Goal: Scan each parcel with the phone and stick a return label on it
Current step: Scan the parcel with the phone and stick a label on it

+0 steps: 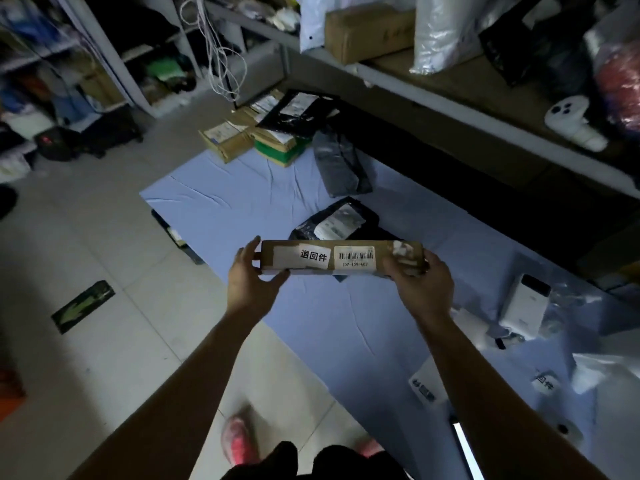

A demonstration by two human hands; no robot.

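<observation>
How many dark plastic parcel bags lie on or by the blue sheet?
3: far black plastic bag on brown cardboard boxes; grey plastic bag on the pale blue sheet; near black plastic bag behind the held long cardboard box. Others may be hidden.

**Tally of what is in sight**

One long cardboard box (pixel 298 259), bearing two stickers: one return label (pixel 313 256) and one barcode label (pixel 355 257). Two hands: left hand (pixel 249 282), right hand (pixel 420 289). Two black poly mailers (pixel 298 110) (pixel 336 223) and one grey poly mailer (pixel 343 164). Two pink shoes (pixel 239 438) (pixel 372 448).
</observation>
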